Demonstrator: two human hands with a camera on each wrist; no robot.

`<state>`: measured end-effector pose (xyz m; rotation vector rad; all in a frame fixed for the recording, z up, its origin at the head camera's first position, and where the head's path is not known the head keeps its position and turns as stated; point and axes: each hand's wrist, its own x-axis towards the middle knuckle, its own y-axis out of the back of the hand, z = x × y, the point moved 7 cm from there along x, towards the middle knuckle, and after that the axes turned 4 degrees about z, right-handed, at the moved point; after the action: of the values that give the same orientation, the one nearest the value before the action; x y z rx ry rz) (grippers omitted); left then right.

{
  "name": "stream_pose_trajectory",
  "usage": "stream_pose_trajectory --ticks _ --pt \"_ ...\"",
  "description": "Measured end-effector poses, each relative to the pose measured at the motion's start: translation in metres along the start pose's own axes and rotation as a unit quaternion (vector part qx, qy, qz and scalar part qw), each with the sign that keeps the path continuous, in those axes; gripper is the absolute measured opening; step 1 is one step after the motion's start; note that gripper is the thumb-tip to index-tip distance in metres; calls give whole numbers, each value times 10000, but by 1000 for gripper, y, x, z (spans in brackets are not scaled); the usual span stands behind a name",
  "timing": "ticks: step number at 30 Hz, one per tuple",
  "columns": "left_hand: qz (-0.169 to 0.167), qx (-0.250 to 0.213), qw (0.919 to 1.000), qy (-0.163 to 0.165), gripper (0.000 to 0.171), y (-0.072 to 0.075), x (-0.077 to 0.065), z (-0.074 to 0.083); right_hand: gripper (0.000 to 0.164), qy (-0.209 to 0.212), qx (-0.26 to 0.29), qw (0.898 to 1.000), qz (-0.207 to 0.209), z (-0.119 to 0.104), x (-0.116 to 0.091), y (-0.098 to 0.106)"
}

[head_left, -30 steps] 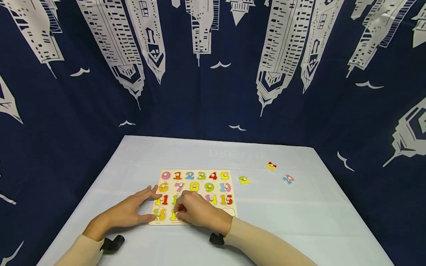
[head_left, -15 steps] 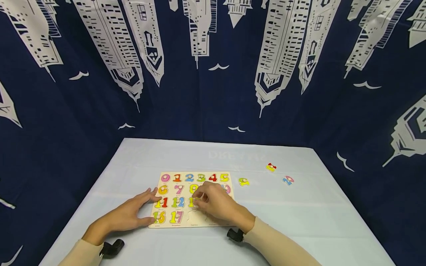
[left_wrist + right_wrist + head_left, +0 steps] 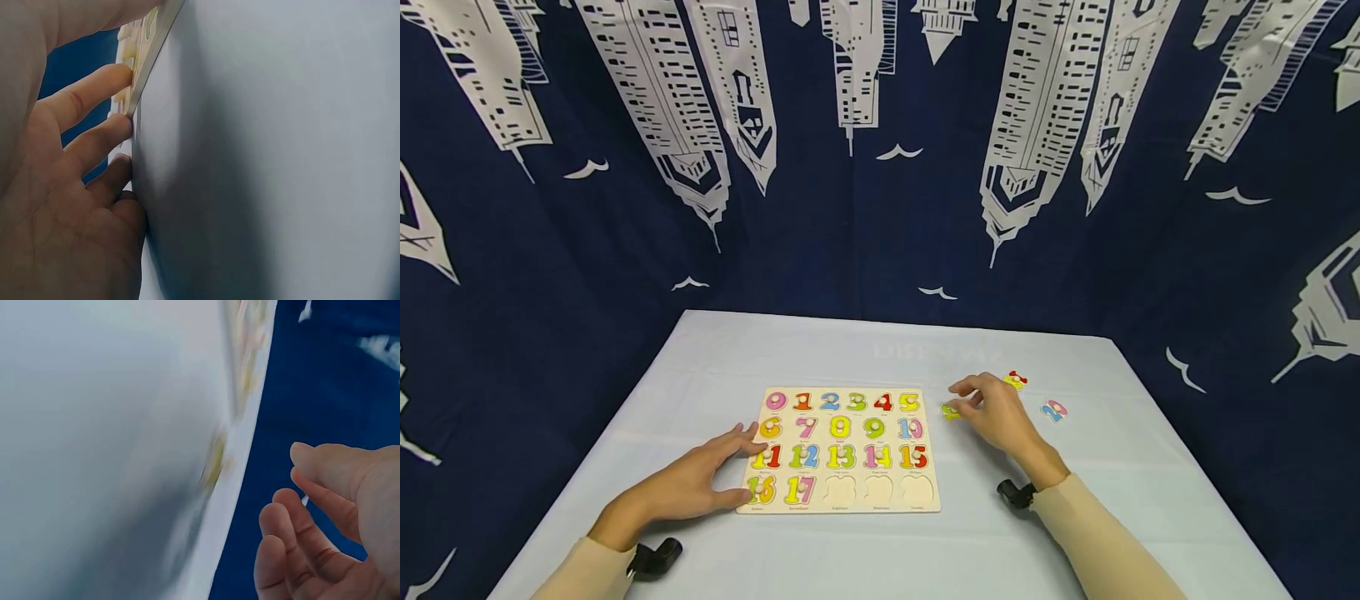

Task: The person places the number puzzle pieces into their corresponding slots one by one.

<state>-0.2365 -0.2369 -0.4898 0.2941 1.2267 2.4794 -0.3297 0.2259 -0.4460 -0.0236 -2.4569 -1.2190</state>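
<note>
A wooden number puzzle board [image 3: 892, 429] lies on the table, its coloured number pieces filling the slots up to 17. Three bare recesses [image 3: 841, 490] show at the right of the bottom row. My left hand [image 3: 692, 477] rests at the board's left edge, fingers spread, thumb at the lower corner. Right of the board, my right hand [image 3: 1003, 421] hovers with fingers loosely bent and nothing between them. Just under its fingertips lies a yellow-green number piece [image 3: 950, 412], partly covered; the right wrist view shows this yellow piece [image 3: 215, 459] blurred, apart from the fingers.
A red-and-yellow piece [image 3: 1016, 380] lies behind my right hand, partly hidden by it. Farther right is a blue-and-pink piece [image 3: 1054, 410]. The white table [image 3: 820, 350] ends at a dark blue curtain [image 3: 850, 250] printed with white buildings.
My right hand has left the bottom row, crossed over the board and moved right to the yellow-green piece. The 17 piece now shows uncovered. My left hand has stayed put.
</note>
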Motion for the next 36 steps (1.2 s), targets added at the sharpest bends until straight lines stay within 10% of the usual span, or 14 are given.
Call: stream_pose_trajectory --ticks 17,28,36 --pt "-31 -44 9999 102 65 -3 0 -4 36 -890 -469 9948 -184 114 22 37" --pt "-68 -97 9999 96 64 -4 1 -4 8 -966 -135 9952 -115 113 26 32" --pt "-82 -104 9998 157 64 -3 1 -3 7 -412 96 9990 -127 67 22 24"
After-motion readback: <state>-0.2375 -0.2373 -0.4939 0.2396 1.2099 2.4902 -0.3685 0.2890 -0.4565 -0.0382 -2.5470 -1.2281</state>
